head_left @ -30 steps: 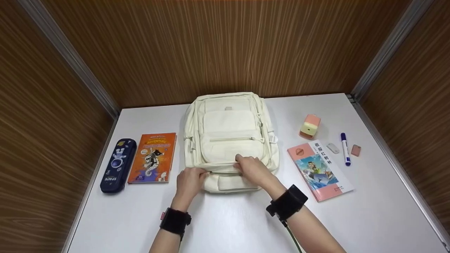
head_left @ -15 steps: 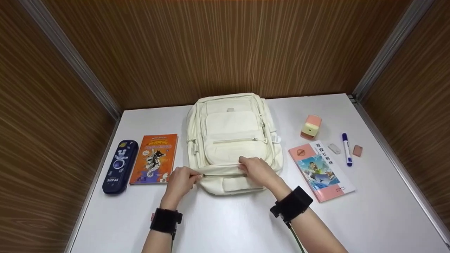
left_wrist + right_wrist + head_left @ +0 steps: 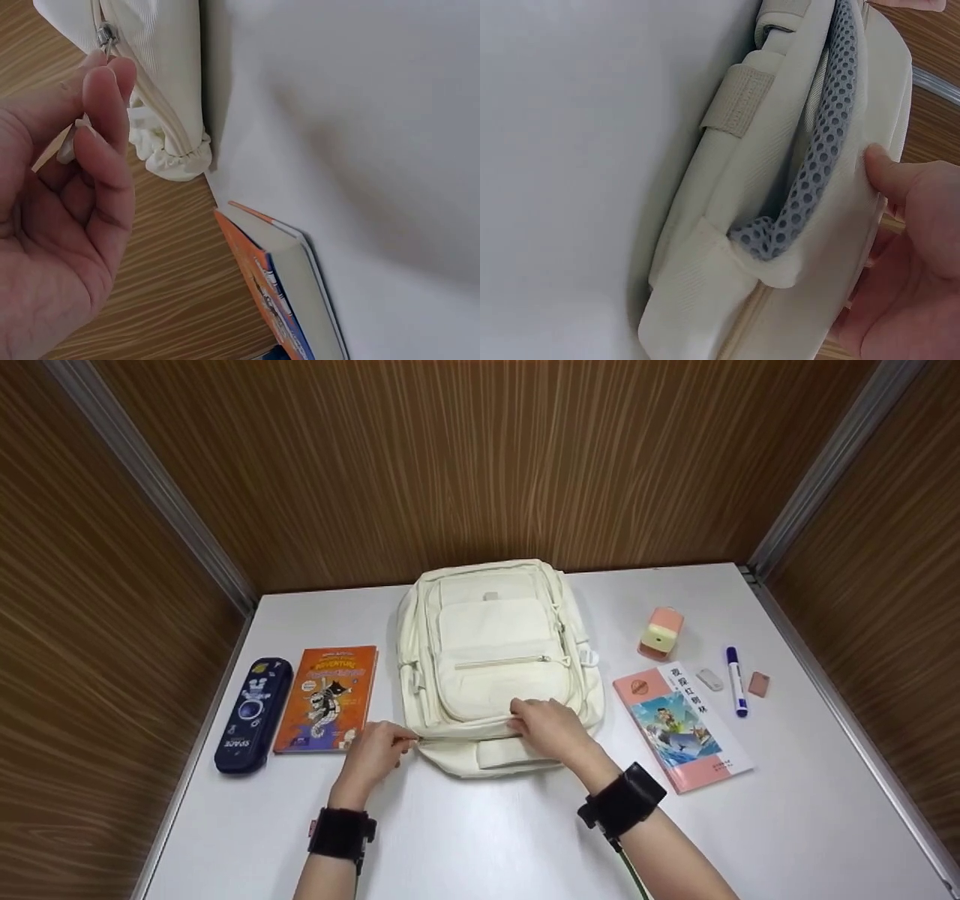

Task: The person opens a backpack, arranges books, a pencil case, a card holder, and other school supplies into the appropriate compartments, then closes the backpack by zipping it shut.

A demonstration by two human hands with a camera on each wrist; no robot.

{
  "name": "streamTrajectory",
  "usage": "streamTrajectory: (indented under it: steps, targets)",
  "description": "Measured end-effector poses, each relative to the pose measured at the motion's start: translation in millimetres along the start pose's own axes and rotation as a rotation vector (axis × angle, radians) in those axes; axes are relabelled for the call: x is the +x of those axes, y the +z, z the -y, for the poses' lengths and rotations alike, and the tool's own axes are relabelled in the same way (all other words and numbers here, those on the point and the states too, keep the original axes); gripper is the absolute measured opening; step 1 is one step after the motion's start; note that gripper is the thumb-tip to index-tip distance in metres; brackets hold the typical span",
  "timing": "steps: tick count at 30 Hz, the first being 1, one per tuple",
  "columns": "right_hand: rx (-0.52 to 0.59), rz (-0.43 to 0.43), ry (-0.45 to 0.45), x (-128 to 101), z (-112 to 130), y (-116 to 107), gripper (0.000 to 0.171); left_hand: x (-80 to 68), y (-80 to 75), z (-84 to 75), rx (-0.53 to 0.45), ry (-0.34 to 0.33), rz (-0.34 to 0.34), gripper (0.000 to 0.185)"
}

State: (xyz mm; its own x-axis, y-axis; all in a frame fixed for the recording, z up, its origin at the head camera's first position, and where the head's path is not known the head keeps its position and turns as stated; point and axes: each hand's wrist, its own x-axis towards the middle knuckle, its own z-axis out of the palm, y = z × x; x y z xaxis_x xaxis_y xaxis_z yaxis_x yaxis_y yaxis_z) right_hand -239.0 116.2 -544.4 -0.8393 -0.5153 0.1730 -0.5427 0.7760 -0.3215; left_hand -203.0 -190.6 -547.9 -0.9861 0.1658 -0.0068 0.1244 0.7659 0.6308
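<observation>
Wood-grain panels wall in a white table, and from my remote seat I see a cream backpack lying flat at its middle, top end toward the near edge.

My left hand sits just left of the bag's near left corner, thumb and forefinger pinching the zipper pull (the wrist view shows the small tab squeezed between them, the slider just beyond). My right hand rests on the near end of the bag, fingers curled over the fabric and the thumb pressed against the cream edge, holding it steady; grey mesh padding shows beside it.

As I judge it, the zipper is run out to the left corner of the near edge, though I cannot tell from these views how wide the opening stands. Nothing is packed yet as far as I can see: an orange book and a dark blue pencil case lie to the left, while a pink book, a pencil sharpener, a marker and two small erasers lie to the right, all apart from the bag.
</observation>
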Motion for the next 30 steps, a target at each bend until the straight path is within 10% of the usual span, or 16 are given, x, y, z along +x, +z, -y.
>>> streamTrajectory:
  steps: [11, 18, 30]
  targets:
    - [-0.022, -0.025, -0.137, -1.6, 0.8, 5.9, 0.019, -2.5, 17.6, 5.1, 0.015, 0.042, 0.035, 0.007]
    - [0.011, 0.029, -0.120, -1.2, -1.1, 5.4, 0.018, -3.2, 22.7, 6.7, 0.104, 0.109, -0.123, 0.005]
    - [0.070, 0.042, -0.118, -0.6, -3.2, 2.4, 0.021, -0.8, 14.5, 8.4, 0.153, 0.040, -0.313, 0.020]
